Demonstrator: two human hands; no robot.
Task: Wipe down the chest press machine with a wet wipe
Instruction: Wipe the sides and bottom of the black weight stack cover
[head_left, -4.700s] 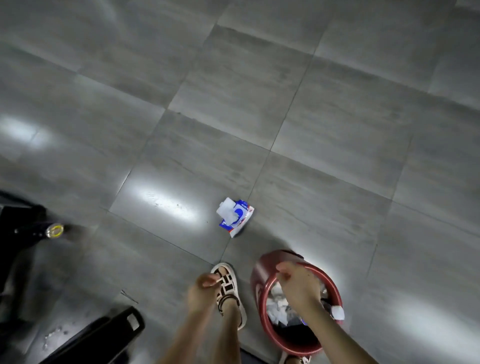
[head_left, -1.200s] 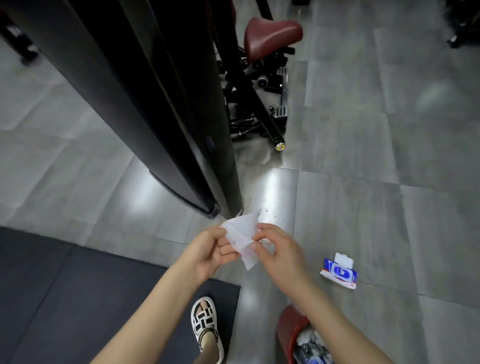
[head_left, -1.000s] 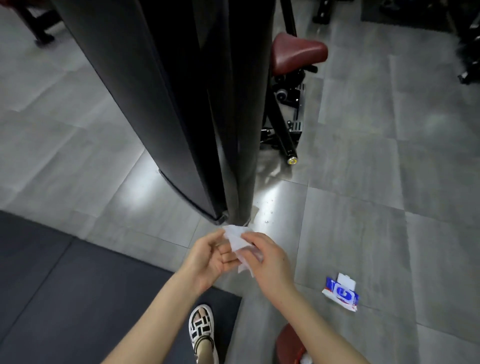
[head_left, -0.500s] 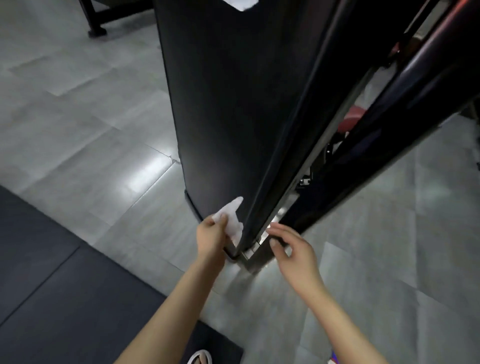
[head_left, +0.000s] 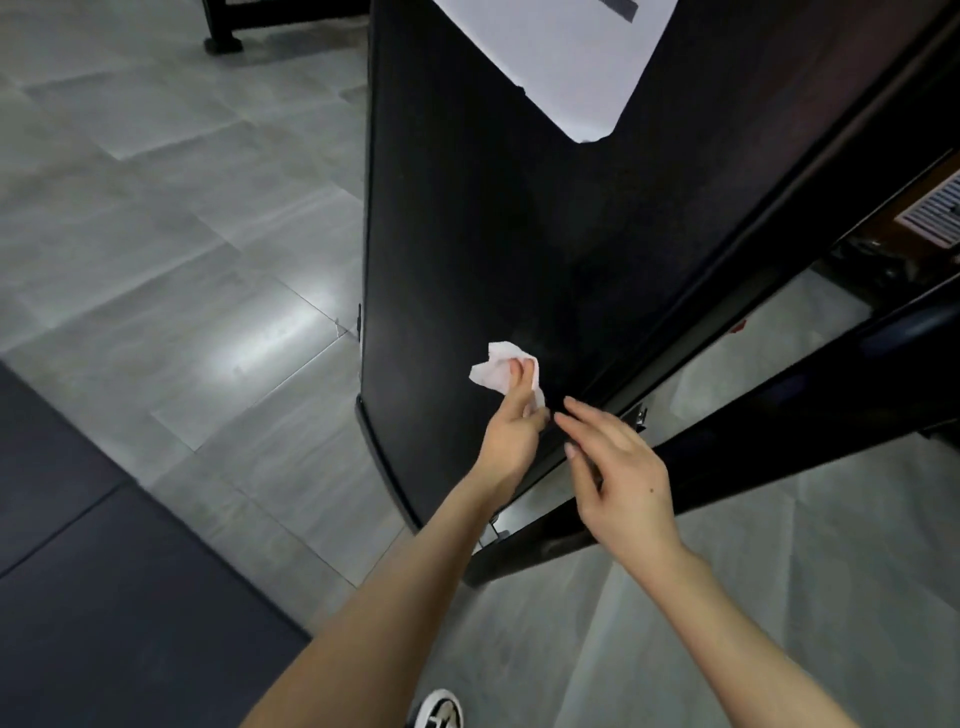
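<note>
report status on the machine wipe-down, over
Left hand holds wet wipe against black side panel, low down. Right hand open, empty, just beside it. White paper sheet higher on panel, clear of the wipe.

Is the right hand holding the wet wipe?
No, the left hand holds the wet wipe against the black panel; the right hand is empty.

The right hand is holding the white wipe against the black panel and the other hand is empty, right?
No. The head view shows the left hand holding the wet wipe against the black panel; the right hand is empty.
</note>
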